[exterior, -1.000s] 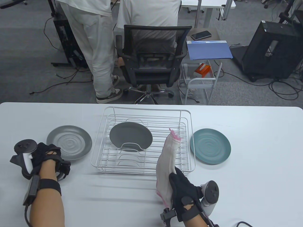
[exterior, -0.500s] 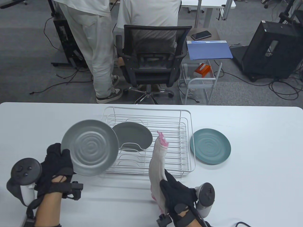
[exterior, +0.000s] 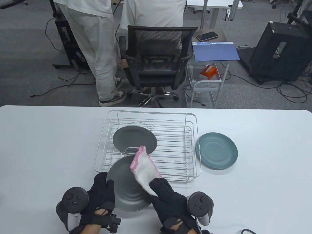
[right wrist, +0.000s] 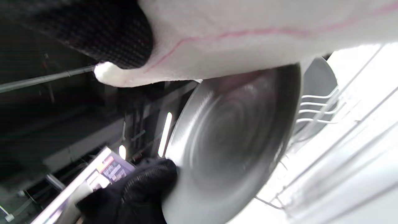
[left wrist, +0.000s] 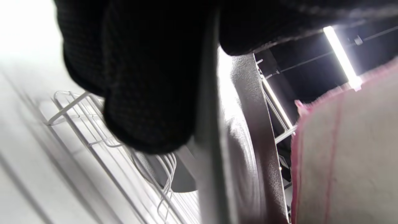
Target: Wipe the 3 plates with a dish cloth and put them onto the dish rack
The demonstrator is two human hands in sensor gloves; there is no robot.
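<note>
Gripping grey plate (exterior: 126, 192): left hand (exterior: 101, 195) | right hand (exterior: 168, 198) pinching cloth (exterior: 145, 168) | rack (exterior: 170, 156) behind

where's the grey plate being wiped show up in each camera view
Table view: grey plate at bottom centre, between both hands.
Left wrist view: seen edge-on in the centre, below the dark fingers.
Right wrist view: blurred disc at centre right.
Shared landmark: the pink-edged dish cloth on it.

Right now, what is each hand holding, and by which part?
Left hand grips the grey plate by its left rim. Right hand holds the dish cloth by its near end, over the plate.
</note>
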